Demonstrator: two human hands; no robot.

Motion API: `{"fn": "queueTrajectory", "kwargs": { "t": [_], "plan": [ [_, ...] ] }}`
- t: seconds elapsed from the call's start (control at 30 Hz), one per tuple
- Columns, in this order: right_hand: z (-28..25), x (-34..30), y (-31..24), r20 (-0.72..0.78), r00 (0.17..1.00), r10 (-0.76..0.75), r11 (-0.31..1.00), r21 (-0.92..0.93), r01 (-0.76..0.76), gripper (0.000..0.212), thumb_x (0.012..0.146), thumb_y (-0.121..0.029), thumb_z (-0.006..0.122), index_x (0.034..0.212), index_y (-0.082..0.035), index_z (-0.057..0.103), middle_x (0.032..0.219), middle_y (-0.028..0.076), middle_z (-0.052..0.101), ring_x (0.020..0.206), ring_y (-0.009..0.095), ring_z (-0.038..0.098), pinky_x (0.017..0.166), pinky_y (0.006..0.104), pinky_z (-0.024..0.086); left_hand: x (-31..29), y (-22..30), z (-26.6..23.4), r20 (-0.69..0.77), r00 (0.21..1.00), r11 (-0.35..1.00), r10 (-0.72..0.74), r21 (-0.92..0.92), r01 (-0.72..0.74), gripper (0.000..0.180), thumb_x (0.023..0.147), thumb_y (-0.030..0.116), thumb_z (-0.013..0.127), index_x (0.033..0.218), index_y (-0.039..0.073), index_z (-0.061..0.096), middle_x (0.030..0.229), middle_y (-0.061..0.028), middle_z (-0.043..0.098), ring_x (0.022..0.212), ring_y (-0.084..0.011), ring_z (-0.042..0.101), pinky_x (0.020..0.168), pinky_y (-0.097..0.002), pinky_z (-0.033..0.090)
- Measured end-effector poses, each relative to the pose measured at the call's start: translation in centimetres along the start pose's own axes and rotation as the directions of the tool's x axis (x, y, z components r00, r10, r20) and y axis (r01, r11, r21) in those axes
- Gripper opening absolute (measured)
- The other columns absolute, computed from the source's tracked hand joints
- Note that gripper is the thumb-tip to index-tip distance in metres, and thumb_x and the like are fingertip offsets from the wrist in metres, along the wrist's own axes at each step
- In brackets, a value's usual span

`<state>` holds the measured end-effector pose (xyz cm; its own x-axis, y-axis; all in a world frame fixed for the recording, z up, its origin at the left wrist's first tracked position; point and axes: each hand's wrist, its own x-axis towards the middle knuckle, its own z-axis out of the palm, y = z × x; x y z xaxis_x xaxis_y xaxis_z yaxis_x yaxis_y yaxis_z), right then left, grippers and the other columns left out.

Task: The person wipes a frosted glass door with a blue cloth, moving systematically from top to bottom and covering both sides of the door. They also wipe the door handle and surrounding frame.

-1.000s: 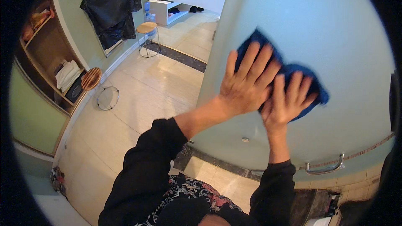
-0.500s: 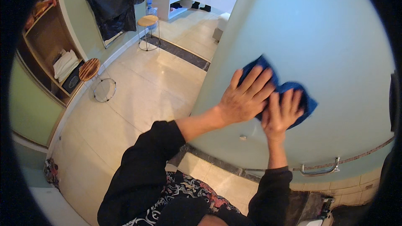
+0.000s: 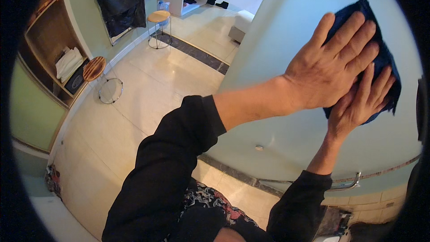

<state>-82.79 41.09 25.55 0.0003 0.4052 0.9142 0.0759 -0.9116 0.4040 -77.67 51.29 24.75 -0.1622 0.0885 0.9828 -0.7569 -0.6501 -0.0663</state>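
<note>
A dark blue cloth (image 3: 388,56) lies spread against a pale blue frosted glass panel (image 3: 295,22), high on its right part. My left hand (image 3: 329,69) presses flat on the cloth, fingers stretched out and thumb apart. Just below and to the right, my right hand (image 3: 358,107) also rests flat on it with fingers extended. The two hands touch, the left partly overlapping the right near its thumb. Neither hand's fingers wrap round the cloth; part of it is hidden under them.
A metal handle (image 3: 349,185) and a small round fitting (image 3: 259,148) sit low on the panel. At left stand two stools, one striped (image 3: 95,68), one light wood (image 3: 159,16), near a wooden shelf unit (image 3: 45,40). Black plastic sheeting (image 3: 121,4) hangs on the wall.
Both hands have slid up and to the right across the panel with the cloth. The cloth was bunched in the middle and now lies flatter. My arms reach out further.
</note>
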Motion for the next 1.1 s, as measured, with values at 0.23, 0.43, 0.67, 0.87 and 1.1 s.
{"fn": "queueTrajectory", "kwargs": {
  "t": [0.23,0.43,0.67,0.87,1.1],
  "plan": [
    [-1.2,-10.2,-2.8,0.230,0.971,0.067,0.995,-0.087,-0.048,0.050,0.089,-0.037,0.031,0.122,-0.002,0.043,0.137,0.017,0.023,0.126,0.040,0.019,0.099,0.0512,0.010,-9.4,1.9,-2.5,0.270,0.963,1.000,-0.019,-0.011,0.023,0.028,0.082,0.030,0.043,0.104,0.019,0.055,0.129,-0.0113,0.039,0.124,-0.0291,0.029,0.101,-0.0490,0.005],
    [-2.2,-17.9,-4.8,0.279,0.959,0.051,0.998,0.018,-0.059,0.034,0.085,-0.027,0.044,0.110,-0.004,0.051,0.130,0.025,0.032,0.118,0.046,0.029,0.092,0.0547,0.019,-16.7,3.0,-4.2,0.367,0.930,0.999,0.023,-0.047,-0.006,0.029,0.081,0.029,0.044,0.106,0.018,0.052,0.134,-0.0088,0.032,0.129,-0.0268,0.018,0.102,-0.0484,0.001],
    [-3.0,-16.6,-3.5,0.334,0.943,0.000,1.000,0.013,-0.005,0.031,0.084,-0.022,0.047,0.109,-0.005,0.055,0.131,0.020,0.034,0.121,0.041,0.030,0.093,0.0507,0.021,-16.0,3.4,-5.0,0.449,0.893,0.994,-0.010,-0.091,0.057,0.034,0.080,0.024,0.045,0.112,0.015,0.049,0.136,-0.0088,0.030,0.129,-0.0261,0.017,0.101,-0.0473,0.005],
    [-2.3,-9.7,0.5,0.169,0.985,0.024,0.998,-0.059,-0.014,0.035,0.087,-0.030,0.040,0.108,-0.006,0.056,0.126,0.020,0.040,0.119,0.041,0.033,0.095,0.0495,0.019,-7.8,3.2,-2.2,0.312,0.950,0.998,0.020,-0.058,-0.003,0.033,0.079,0.023,0.045,0.110,0.014,0.052,0.133,-0.0094,0.035,0.127,-0.0253,0.024,0.101,-0.0472,0.005],
    [-2.3,-1.3,4.6,-0.059,0.994,0.087,0.995,-0.038,-0.090,0.048,0.088,-0.035,0.038,0.123,-0.004,0.042,0.131,0.017,0.035,0.123,0.035,0.028,0.099,0.0467,0.016,1.0,4.3,2.7,-0.031,0.997,0.995,0.072,-0.064,-0.074,0.038,0.070,0.032,0.053,0.102,0.012,0.057,0.122,-0.0123,0.045,0.121,-0.0294,0.032,0.098,-0.0544,0.015]
  ]
}}
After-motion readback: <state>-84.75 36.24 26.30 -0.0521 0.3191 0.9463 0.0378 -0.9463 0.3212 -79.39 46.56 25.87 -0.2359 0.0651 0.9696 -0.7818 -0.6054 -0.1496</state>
